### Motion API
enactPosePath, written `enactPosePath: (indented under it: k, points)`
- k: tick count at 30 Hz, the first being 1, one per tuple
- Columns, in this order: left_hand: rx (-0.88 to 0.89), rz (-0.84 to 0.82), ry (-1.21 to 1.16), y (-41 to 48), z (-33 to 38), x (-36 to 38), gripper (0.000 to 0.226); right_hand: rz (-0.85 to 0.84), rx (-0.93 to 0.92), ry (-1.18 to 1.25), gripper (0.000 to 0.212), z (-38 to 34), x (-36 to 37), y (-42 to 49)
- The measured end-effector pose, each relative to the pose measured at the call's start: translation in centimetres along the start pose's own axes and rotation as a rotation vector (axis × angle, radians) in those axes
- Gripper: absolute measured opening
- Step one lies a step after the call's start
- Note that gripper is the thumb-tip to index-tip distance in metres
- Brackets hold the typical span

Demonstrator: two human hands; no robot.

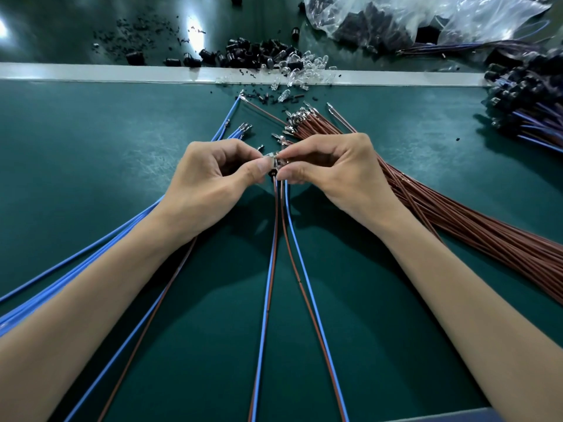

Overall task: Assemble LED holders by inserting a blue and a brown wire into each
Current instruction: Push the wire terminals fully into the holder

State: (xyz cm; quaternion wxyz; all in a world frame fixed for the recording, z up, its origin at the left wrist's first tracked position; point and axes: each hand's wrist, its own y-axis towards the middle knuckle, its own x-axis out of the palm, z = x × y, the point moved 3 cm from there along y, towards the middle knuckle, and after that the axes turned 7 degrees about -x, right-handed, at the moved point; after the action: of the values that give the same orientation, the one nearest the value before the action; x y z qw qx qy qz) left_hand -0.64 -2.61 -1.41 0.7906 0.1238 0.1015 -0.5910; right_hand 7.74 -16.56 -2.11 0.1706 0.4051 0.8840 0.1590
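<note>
I see both hands meeting over the middle of the green tabletop (91, 153). The left hand (213, 181) and right hand (332, 169) have their fingers (256, 170) curled, thumb against forefinger, and pinch the small black LED holder (275, 167) from either side. It is mostly hidden between the tips. A thin blue wire (292, 226) and a thin brown wire (300, 283) trail from it towards me. I cannot tell how deep the terminals sit. My worry is a half-seated terminal backing out if the trailing wires get tugged. A skewed push could also bend the contact. The loose bundle of brown wires (472, 226) under the right wrist could snag.
</note>
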Motion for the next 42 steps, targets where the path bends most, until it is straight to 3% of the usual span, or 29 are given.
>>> enactPosePath:
  k: [4,10,22,26,33,37,42]
  points:
    - [-0.009,-0.005,-0.010,0.1,-0.1,0.0,0.018,0.023,-0.042,-0.107,0.024,-0.2,0.0,0.0]
    - [-0.012,-0.014,-0.022,0.2,-0.2,-0.1,0.018,0.005,-0.322,-0.444,0.015,-1.0,0.1,0.1]
    - [-0.053,-0.014,-0.049,0.4,-0.6,-0.4,0.017,-0.004,-0.496,-0.587,0.014,-1.2,0.2,0.0]
    - [-0.049,-0.005,-0.068,0.4,-0.5,-0.3,0.018,-0.017,-0.442,-0.541,0.013,-0.9,0.3,0.0]
    - [-0.042,0.016,-0.099,0.5,-0.6,-0.3,0.014,0.024,-0.141,-0.158,0.017,-0.5,0.4,-0.1]
    - [0.000,0.046,-0.087,0.4,-0.3,-0.3,0.013,0.142,-0.040,0.076,0.020,-0.5,-0.5,0.1]
    - [0.058,0.053,-0.035,0.2,-0.2,-0.2,0.003,0.157,-0.025,-0.066,0.011,-0.6,-0.2,0.1]
